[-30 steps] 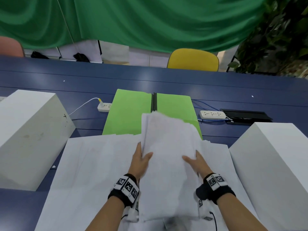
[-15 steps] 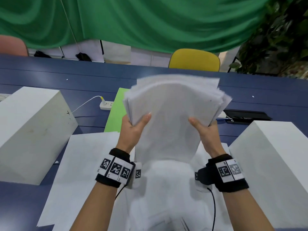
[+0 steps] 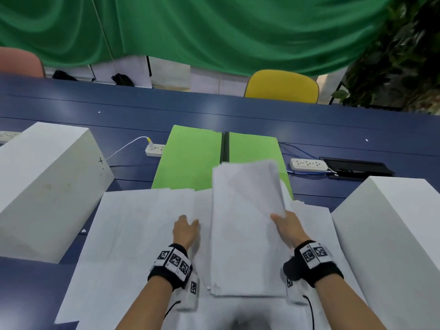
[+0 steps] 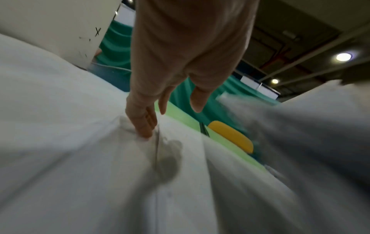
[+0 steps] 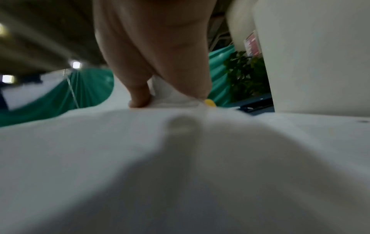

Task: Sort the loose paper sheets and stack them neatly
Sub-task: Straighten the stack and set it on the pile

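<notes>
White block, left (image 3: 45, 186): on the blue table (image 3: 214, 110), unmoved.
Loose sheets (image 3: 133, 234): spread flat across the near table.
Left hand (image 3: 185, 231): half a second ago it gripped the stack's left edge, raised; now released, fingers straight, fingertips (image 4: 144, 133) touching the loose sheets just left of the stack.
Paper stack (image 3: 245, 234): earlier lifted and fanned at chest height; now lying on the loose sheets, far end curling up over the green folder (image 3: 190, 160).
Right hand (image 3: 285, 226): grasps the stack's right edge, thumb (image 5: 139, 99) on top.
White block, right (image 3: 390, 234): unmoved.
</notes>
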A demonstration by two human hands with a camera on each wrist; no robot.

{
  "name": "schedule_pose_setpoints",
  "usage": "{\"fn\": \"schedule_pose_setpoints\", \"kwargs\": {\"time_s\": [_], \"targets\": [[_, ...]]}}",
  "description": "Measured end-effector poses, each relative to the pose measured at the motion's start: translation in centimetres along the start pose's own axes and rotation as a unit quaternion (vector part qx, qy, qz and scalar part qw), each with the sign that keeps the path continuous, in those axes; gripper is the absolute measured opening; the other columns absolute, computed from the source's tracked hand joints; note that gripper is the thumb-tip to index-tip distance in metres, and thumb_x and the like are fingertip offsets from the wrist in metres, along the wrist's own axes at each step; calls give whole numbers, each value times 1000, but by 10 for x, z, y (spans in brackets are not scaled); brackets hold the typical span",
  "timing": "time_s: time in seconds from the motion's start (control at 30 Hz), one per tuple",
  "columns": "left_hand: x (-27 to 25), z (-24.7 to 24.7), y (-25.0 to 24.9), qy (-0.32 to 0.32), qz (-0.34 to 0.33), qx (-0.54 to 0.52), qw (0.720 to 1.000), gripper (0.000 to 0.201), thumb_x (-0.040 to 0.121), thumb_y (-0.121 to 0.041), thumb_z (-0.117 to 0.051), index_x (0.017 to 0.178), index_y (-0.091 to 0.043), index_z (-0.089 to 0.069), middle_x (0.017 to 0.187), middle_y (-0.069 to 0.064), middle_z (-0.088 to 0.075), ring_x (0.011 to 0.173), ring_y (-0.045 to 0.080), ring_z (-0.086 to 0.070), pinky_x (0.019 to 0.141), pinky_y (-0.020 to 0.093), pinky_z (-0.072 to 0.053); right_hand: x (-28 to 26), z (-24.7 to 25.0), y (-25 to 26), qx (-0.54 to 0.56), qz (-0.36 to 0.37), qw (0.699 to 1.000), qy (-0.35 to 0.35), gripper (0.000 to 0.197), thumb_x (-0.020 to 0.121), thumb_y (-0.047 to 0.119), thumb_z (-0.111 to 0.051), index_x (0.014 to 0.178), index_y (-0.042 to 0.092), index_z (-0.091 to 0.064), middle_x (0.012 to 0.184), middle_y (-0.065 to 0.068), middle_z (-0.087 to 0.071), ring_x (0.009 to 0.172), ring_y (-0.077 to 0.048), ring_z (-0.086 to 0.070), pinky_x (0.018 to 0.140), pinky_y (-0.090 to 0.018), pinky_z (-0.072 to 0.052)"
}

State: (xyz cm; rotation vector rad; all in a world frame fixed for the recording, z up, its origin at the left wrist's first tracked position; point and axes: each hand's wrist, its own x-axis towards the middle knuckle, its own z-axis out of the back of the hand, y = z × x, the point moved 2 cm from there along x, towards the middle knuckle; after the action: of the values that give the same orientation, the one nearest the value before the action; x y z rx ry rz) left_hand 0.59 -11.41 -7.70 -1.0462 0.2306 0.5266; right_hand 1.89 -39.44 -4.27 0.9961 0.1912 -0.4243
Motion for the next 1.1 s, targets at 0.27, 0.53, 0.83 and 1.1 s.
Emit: {"fn": "schedule_pose_setpoints", "kwargs": {"time_s": [0.27, 0.53, 0.83, 1.1], "targets": [[-8, -17, 6, -12, -43, -39, 998, 37, 91, -2, -51, 127, 5, -42, 124, 12, -53, 112, 25, -51, 86, 24, -38, 6, -20, -47, -100, -58, 993, 12, 34, 92, 28, -52, 114, 4, -61, 111, -18, -64, 102, -35, -59, 86, -35, -44], [-1, -23, 15, -77, 9, -169, 983, 26, 97, -10, -42, 114, 5, -53, 102, 9, -59, 101, 25, -52, 89, 28, -39, 5, -20, -51, -80, -68, 994, 3, 37, 92, 30, -52, 117, 4, -59, 113, -18, -64, 105, -35, -58, 92, -38, -46], [2, -32, 21, -6, -21, -95, 995, 56, 88, -11, -60, 138, 2, -37, 141, 18, -44, 131, 31, -41, 108, 35, -34, 4, -16, -52, -38, -65, 997, 17, 35, 92, 24, -54, 116, 0, -60, 109, -19, -64, 102, -34, -60, 91, -39, -46], [2, -9, 19, 33, -8, -199, 979, 53, 94, -31, -51, 138, -3, -38, 142, 11, -44, 131, 27, -42, 100, 28, -35, 1, -16, -41, 29, -35, 998, 51, 25, 90, 20, -59, 105, 0, -61, 96, -15, -64, 82, -26, -59, 72, -36, -49]]}}
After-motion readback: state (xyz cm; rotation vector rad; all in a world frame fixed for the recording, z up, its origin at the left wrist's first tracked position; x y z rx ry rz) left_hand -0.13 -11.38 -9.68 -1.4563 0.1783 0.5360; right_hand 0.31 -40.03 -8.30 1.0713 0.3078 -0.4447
